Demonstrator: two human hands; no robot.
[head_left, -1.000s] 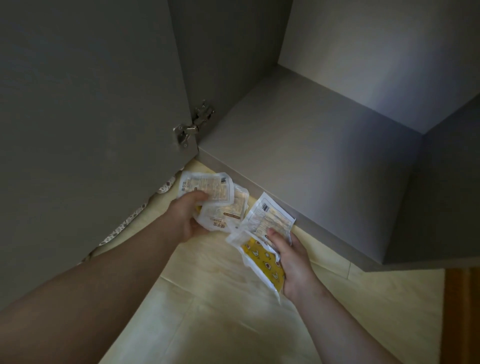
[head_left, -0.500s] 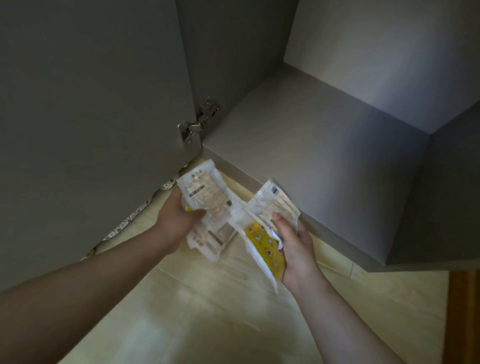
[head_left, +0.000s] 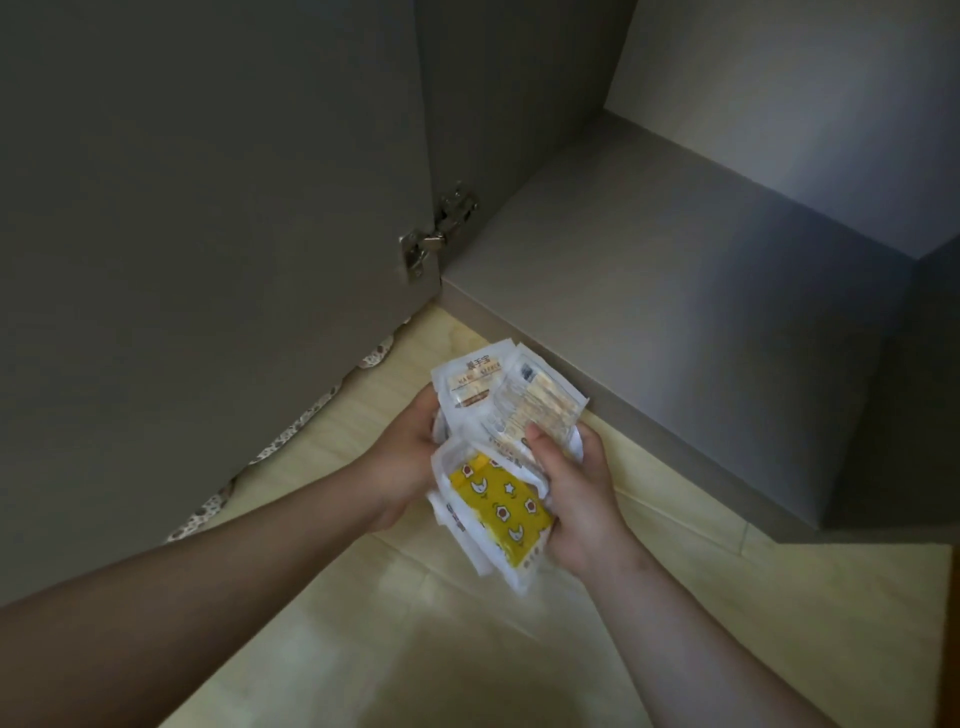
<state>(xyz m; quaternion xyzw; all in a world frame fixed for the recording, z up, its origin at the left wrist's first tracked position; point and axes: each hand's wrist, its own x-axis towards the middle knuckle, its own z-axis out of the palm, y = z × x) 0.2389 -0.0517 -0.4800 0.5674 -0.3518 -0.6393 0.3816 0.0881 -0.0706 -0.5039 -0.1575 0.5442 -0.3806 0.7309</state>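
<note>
Both hands hold one bundle of several white plastic packets (head_left: 501, 415) in front of an open grey cabinet. My left hand (head_left: 410, 457) grips the bundle from its left side, fingers hidden behind it. My right hand (head_left: 576, 493) holds the right side, thumb pressed on the top packet with fine print. A yellow packet (head_left: 498, 506) with a star and moon pattern lies at the front of the stack. The packets sit over the floor, just short of the cabinet's bottom shelf (head_left: 675, 291).
The cabinet door (head_left: 208, 234) stands open on the left, with a metal hinge (head_left: 441, 228) at its edge. Grey cabinet walls rise behind and to the right. Below is a pale tiled floor (head_left: 441, 649). A patterned strip (head_left: 291, 426) shows under the door.
The two hands came together. The packets held apart in each hand are now pressed into one stack, with the yellow packet turned face up.
</note>
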